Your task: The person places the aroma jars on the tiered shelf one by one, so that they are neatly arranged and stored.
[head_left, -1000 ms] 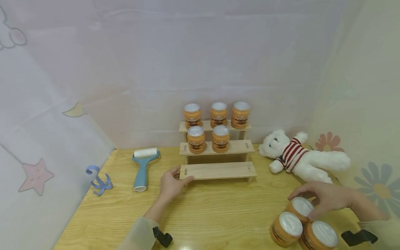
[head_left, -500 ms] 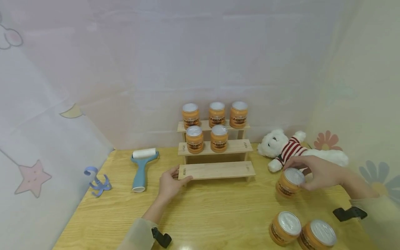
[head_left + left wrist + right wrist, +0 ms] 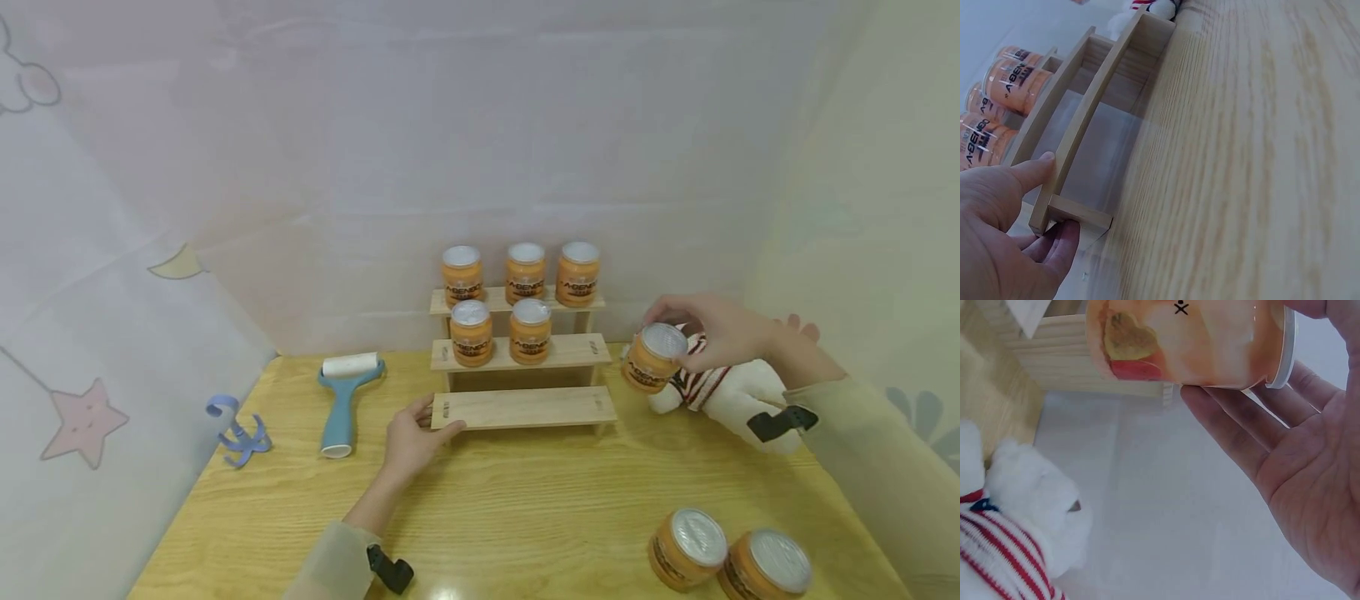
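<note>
My right hand (image 3: 723, 333) grips an orange jar (image 3: 651, 367) with a silvery lid, tilted a little, right of the middle step and in front of the teddy bear. In the right wrist view the jar (image 3: 1191, 340) has fingers beneath it. A three-step wooden stand (image 3: 525, 408) is against the back wall. At its lower left end my left hand (image 3: 416, 437) holds the bottom step, thumb (image 3: 1038, 169) on top and fingers curled under the end. Three like jars (image 3: 525, 279) line the top step. Two more jars (image 3: 471, 340) occupy the left and centre of the middle step.
Two further orange jars (image 3: 686, 550) stand on the table (image 3: 525, 517) at the front right. A white teddy bear (image 3: 738, 396) in a striped jersey lies behind the right arm. To the left are a blue-handled roller (image 3: 341, 417) and a purple hook (image 3: 240, 437).
My right hand has lifted one jar out of the front right group and carried it up and leftward, towards the stand. The left hand keeps its place on the bottom step.
</note>
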The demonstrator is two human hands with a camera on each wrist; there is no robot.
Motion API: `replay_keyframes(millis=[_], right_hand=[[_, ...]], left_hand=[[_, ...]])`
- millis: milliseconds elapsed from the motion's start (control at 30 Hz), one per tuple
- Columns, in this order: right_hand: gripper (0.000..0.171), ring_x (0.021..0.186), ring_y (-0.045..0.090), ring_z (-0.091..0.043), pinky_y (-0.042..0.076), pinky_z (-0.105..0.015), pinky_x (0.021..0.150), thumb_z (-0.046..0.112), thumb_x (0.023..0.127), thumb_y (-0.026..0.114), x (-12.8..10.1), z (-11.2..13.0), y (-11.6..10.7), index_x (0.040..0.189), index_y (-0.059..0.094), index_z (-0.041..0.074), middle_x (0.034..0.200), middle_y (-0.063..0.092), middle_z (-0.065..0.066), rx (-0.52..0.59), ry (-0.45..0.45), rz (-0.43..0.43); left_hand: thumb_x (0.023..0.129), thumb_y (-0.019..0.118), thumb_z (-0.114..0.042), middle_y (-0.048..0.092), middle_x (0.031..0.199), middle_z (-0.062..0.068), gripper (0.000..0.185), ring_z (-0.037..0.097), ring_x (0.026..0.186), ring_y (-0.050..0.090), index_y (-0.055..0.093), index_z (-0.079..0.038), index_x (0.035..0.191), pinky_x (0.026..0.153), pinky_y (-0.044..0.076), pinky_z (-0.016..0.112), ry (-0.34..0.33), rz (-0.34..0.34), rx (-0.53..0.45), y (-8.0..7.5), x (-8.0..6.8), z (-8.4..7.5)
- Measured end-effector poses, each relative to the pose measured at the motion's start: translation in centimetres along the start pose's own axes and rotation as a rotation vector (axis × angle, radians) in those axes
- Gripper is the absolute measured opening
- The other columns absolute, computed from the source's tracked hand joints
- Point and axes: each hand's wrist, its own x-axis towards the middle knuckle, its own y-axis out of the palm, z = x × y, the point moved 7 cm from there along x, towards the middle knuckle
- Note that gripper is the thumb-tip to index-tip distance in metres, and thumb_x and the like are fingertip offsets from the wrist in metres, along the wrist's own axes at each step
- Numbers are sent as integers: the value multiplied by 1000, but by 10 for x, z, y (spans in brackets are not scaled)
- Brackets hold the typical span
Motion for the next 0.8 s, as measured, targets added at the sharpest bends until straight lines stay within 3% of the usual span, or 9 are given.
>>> replay_keyframes(millis=[200,533,800], right_hand=[[55,113,66,-4,62,-32,88,-6,79,76,29,3,-7,130,63,10,127,74,-6,-7,20,-21],[56,119,68,-32,61,-43,93,-6,77,79,65,-5,-1,129,65,6,129,69,-10,43,114,-42],[54,125,66,-34,61,-51,94,-1,76,77,82,-13,7,129,69,8,129,71,-11,13,93,-43]], left_hand=[[87,90,-37,69,138,23,84,36,122,67,53,0,154,103,57,52,-2,4,-6,0,-1,-1],[87,91,-37,70,135,22,85,35,121,68,54,1,153,102,57,51,2,-2,-20,0,-1,0],[86,91,-37,71,136,22,85,35,120,69,54,1,153,100,59,49,14,-15,-22,0,-1,0]])
